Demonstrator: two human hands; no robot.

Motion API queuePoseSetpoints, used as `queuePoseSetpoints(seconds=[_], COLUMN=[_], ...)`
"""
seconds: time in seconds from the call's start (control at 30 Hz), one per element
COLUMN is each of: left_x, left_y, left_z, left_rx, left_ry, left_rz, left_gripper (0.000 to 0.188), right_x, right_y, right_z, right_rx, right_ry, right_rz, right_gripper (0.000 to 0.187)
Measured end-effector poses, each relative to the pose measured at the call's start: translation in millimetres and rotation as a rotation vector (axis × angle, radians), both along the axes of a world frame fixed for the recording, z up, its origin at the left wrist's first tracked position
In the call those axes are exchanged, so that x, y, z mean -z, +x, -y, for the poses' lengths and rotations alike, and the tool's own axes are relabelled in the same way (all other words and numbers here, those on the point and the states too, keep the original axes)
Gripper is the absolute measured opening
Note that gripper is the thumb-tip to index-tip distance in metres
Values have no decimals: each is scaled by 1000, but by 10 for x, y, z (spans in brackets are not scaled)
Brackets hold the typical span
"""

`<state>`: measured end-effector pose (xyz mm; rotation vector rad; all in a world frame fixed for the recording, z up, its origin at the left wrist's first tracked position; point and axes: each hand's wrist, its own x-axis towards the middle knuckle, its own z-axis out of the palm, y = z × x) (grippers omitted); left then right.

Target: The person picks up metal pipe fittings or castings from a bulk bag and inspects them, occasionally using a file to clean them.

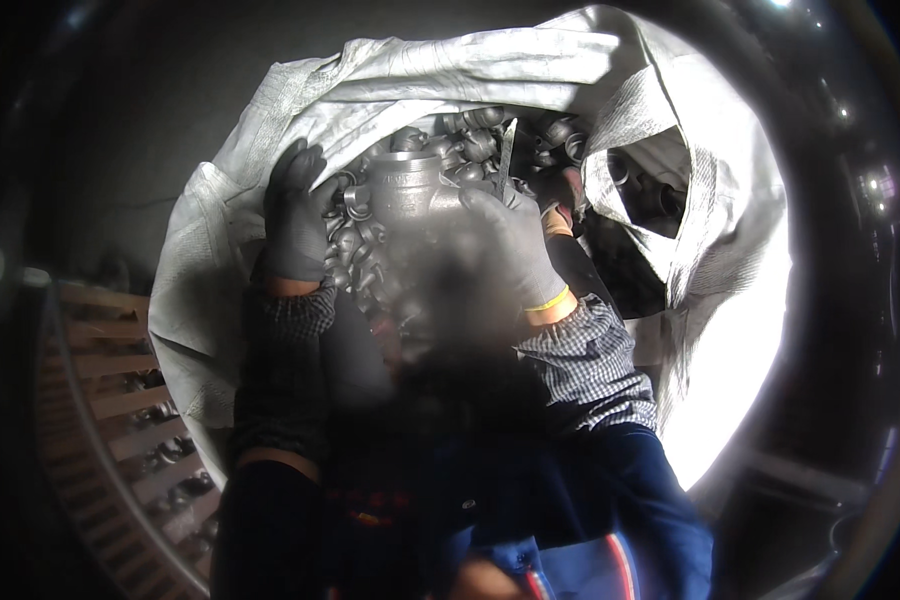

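Note:
My right hand [515, 240], in a grey glove, is closed round a flat, narrow metal strip like a file [508, 150] that points up and away. Beside its thumb is a large grey cast pipe fitting [402, 185] with a round collar on top; its lower part is lost in dark blur. Whether the thumb touches the fitting, I cannot tell. My left hand [295, 215], gloved in dark grey, is at the left inner edge of the white woven bag [205, 260], fingers apart and nothing visible in them. Smaller metal fittings [365, 240] lie between the hands.
The bag's folded rim surrounds the work area, with a strap loop [685, 190] at right. Behind my right wrist shows a reddish, glove-like shape [572, 188], partly hidden. A slatted crate [120, 400] holding metal parts stands at lower left.

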<state>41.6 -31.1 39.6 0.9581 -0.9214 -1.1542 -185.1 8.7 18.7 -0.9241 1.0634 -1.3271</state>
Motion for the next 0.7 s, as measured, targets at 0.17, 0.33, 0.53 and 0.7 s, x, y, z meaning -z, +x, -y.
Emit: queuePoseSetpoints(seconds=[0.17, 0.33, 0.53, 0.7], left_x=[291, 142, 173, 167], left_y=[-215, -283, -268, -305], left_z=[-87, -98, -70, -94], left_rx=[330, 335, 295, 298], left_ry=[228, 245, 95, 58], left_rz=[-482, -514, -483, -263], left_gripper=[43, 38, 23, 25], right_x=[26, 97, 178, 251], right_y=[5, -47, -25, -41], right_z=[44, 91, 117, 107], right_rx=[-49, -77, -102, -121], right_ry=[90, 109, 124, 141], right_rz=[211, 181, 143, 214], right_gripper=[22, 24, 22, 19])
